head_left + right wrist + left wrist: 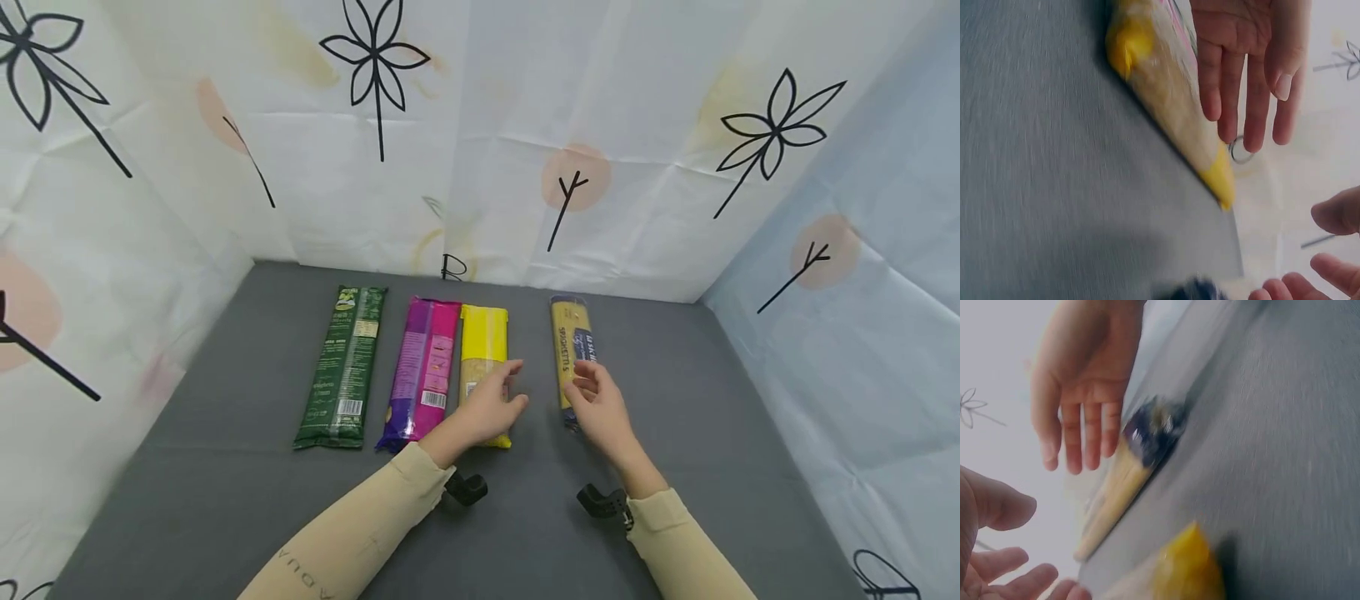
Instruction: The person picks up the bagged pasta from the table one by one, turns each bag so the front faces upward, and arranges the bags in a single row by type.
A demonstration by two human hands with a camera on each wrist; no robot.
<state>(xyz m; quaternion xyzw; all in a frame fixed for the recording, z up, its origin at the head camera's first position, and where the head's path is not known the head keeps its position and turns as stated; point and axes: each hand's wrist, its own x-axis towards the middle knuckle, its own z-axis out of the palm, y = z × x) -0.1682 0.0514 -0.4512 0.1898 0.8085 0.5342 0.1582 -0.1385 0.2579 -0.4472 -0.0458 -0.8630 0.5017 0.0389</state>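
Observation:
Above the yellow pasta packet [483,333], my left hand [489,407] hovers with relaxed fingers and overlaps its right side in the head view. My right hand [602,410] is over the near part of the clear spaghetti packet with a dark blue label [567,337], fingers loosely extended. Neither hand grips anything. In the left wrist view the spaghetti packet [1119,487] lies below the right hand [1088,375], its crumpled dark end toward the camera. The right wrist view has the yellow packet [1166,100] beside the left hand [1238,37].
Left of the yellow packet lies a pink and purple packet [429,358], and farther left a dark green packet [347,367]. All lie lengthwise on the grey table [225,500]. White patterned cloth [480,150] encloses the back and sides.

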